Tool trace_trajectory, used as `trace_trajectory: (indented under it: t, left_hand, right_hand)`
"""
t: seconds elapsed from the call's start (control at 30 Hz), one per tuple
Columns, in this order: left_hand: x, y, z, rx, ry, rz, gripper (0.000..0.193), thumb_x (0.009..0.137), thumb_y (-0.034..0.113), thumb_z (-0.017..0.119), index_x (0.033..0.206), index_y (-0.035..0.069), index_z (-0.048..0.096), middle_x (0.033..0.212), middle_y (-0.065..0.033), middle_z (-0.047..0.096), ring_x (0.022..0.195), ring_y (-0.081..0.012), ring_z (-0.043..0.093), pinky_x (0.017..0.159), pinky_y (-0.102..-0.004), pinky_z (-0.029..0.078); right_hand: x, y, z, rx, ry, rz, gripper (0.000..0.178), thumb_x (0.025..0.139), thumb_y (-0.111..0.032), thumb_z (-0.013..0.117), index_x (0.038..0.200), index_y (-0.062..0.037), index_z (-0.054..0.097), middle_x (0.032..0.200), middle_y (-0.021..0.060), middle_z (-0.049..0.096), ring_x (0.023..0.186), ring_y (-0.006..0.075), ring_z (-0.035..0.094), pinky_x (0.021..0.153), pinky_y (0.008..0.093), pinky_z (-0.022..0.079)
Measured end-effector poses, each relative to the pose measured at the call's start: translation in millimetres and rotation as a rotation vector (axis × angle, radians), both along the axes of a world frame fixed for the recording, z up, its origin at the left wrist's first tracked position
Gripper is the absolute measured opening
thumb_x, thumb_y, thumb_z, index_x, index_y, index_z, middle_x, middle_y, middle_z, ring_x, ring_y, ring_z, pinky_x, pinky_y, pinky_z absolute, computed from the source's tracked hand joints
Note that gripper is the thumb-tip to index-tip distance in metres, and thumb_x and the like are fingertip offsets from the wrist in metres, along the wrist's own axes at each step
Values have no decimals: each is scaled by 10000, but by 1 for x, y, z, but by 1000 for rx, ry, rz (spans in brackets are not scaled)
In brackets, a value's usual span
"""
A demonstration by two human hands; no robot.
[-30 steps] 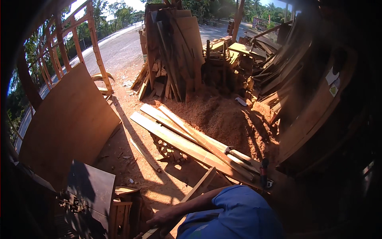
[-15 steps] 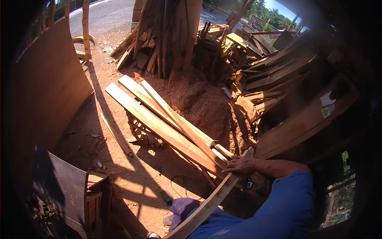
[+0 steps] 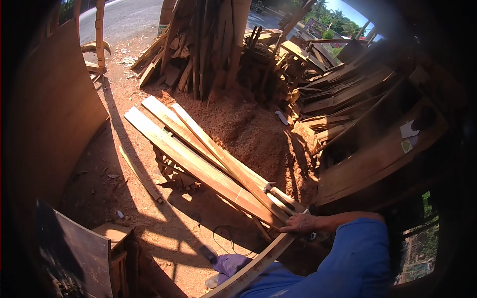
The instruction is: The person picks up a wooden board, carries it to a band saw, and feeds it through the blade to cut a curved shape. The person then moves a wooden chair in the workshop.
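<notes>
My right hand (image 3: 299, 223) reaches in from the lower right. It is closed over the far end of a narrow, curved wooden board (image 3: 263, 262), whose near end runs down past my blue shirt out of the picture. My left hand is out of view. Just beyond my right hand, several long sawn planks (image 3: 194, 161) lie side by side on a low wooden support (image 3: 171, 169). A thinner plank (image 3: 218, 151) crosses them at a slant. What looks like a hammer (image 3: 269, 187) rests on their near right end, its handle toward my hand.
A wooden strip (image 3: 140, 174) lies on the reddish ground. To the left stand a large brown panel (image 3: 59, 119) and a dark-topped table (image 3: 74, 248). A sawdust mound (image 3: 238, 124), leaning boards (image 3: 213, 49) and stacked lumber (image 3: 343, 99) are beyond and to the right.
My right hand and the far end of the curved board have moved down, nearer to me. The planks appear slightly lower and farther left as the view shifts.
</notes>
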State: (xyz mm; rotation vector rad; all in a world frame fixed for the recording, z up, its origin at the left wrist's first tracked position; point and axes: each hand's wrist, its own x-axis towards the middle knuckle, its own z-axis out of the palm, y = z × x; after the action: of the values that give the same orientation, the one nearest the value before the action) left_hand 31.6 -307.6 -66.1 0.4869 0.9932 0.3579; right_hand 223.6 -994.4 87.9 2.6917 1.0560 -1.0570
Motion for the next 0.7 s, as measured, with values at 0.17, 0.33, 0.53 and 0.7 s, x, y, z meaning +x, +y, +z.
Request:
trace_trajectory:
  t: [0.17,0.33,0.53,0.7]
  left_hand:
    - [-8,6,-5,7,-51,28,955,855,757,511,1586,241,177,1231,-184,623,1163,-383,566,1104,-626,341]
    - [-4,-6,-10,56,-43,43,857,893,660,526,1554,206,223,1301,-184,551,1210,-368,521,1065,-633,372]
    - [-8,-16,-29,241,22,112,699,951,504,551,1498,149,298,1405,-184,444,1278,-345,455,1000,-641,420]
    - [-39,18,-39,649,216,213,568,1000,374,572,1451,101,360,1492,-185,354,1335,-326,400,947,-647,461]
  right_hand:
    - [-11,24,-12,92,-79,4,441,893,-212,590,1321,-200,486,910,65,583,865,269,640,731,425,504]
    - [-14,105,-13,158,58,-36,475,897,-267,616,1339,-175,469,899,132,596,832,334,649,700,476,511]
    - [-41,251,-19,309,46,-35,441,883,-348,658,1227,-127,493,903,190,612,839,387,657,688,509,514]
    - [-70,378,-24,520,25,-13,438,854,-339,700,1157,-86,509,918,226,616,788,422,657,688,519,521]
